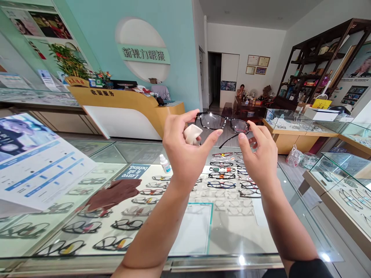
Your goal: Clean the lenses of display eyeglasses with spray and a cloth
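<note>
A pair of dark-framed glasses (213,120) is held up above the glass display counter, lenses facing me. My left hand (185,144) grips its left end between thumb and fingers, and a crumpled white cloth or tissue (192,133) is tucked in the same hand. My right hand (257,150) pinches the right end of the frame. One temple arm hangs down between the hands. Below and left, a small white bottle (165,163) stands upright on the glass, and a brown cloth (116,194) lies crumpled nearer the left.
Rows of glasses (222,175) show inside the glass counter (232,247). A printed leaflet (37,166) stands at left. Beyond are a yellow-and-white reception desk (124,112), more display cases (301,125) at right, and a seated person (240,91) far back.
</note>
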Demonstrator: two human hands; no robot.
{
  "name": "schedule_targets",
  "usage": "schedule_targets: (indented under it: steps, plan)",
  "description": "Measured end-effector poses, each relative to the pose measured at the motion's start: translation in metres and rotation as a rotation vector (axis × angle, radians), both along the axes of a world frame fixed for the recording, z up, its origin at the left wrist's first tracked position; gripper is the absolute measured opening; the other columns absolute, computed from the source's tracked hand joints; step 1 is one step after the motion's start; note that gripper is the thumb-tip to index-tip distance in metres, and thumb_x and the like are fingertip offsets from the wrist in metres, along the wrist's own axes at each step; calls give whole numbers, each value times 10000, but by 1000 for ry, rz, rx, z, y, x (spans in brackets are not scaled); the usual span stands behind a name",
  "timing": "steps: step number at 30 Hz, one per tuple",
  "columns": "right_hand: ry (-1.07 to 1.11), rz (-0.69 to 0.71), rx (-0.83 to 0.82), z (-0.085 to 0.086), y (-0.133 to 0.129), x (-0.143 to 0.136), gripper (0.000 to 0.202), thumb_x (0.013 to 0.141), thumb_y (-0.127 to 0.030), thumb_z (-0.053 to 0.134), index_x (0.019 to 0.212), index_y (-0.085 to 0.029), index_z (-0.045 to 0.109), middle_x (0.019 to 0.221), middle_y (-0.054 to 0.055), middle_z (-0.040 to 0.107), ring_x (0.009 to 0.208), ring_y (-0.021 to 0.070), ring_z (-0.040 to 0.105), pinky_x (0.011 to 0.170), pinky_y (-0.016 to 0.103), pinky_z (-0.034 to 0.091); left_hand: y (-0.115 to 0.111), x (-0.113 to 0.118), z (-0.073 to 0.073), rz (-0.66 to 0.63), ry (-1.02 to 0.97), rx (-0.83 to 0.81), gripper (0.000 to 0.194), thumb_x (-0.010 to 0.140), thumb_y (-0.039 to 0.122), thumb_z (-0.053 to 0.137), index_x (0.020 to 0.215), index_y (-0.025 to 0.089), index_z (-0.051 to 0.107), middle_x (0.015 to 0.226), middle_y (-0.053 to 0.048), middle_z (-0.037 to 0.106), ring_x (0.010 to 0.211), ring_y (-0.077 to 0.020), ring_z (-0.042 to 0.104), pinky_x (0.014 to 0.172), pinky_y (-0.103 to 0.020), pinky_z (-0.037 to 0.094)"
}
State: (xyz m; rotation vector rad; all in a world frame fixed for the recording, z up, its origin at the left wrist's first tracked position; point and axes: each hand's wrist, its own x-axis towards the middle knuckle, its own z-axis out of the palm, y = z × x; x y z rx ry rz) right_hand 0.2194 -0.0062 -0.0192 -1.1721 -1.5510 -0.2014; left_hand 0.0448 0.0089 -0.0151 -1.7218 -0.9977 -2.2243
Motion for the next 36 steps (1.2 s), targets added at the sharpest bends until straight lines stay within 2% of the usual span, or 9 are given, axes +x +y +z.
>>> schedule_targets:
  steps: [8,12,16,22,27,30,36]
  plan:
    - [-2,17,-39,1,1,0,486,1021,-482,531,1370,-181,685,1194,127,739,773,197,682,706,385,553,4,-3,-4,70,65,-12,564,799,481,932,1241,206,717,1121,-68,623,1043,-225,667,615,-258,570]
    - [-7,18,-34,0,2,0,461,1030,-487,524,1371,-218,680,1193,116,745,770,198,678,722,393,558,4,-4,-5,72,82,-5,574,806,486,927,1255,206,705,1151,-72,621,1051,-229,662,640,-272,575]
    - [-11,21,-48,0,2,-1,473,1028,-478,513,1371,-197,678,1203,126,744,773,198,679,720,388,554,3,-3,-5,84,83,-22,574,807,462,928,1271,217,695,1158,-63,610,1044,-225,658,685,-297,595]
    - [-10,24,-56,-2,6,-2,465,1022,-467,517,1363,-198,679,1200,127,740,773,197,672,711,376,548,3,-3,-4,117,88,-14,577,777,440,952,1247,216,704,1101,-51,619,1055,-244,660,843,-374,610]
    - [6,28,-37,-5,9,-3,447,1023,-462,521,1352,-207,686,1184,123,738,768,194,654,710,377,552,3,-3,-5,134,90,-30,590,772,459,951,1252,217,708,1137,-62,628,1048,-238,662,830,-362,613]
    - [25,48,-10,-5,8,-3,436,1025,-475,542,1348,-217,679,1175,113,730,767,187,659,715,373,556,4,-4,-4,79,50,-77,569,786,446,938,1256,222,711,1177,-73,635,1039,-226,673,765,-312,611]
    - [83,66,132,-3,3,-4,402,1022,-473,596,1350,-249,661,1196,98,684,777,171,663,735,379,574,14,-16,-1,-120,-63,-266,510,775,368,938,1230,230,754,1167,-79,705,832,-155,675,691,-270,601]
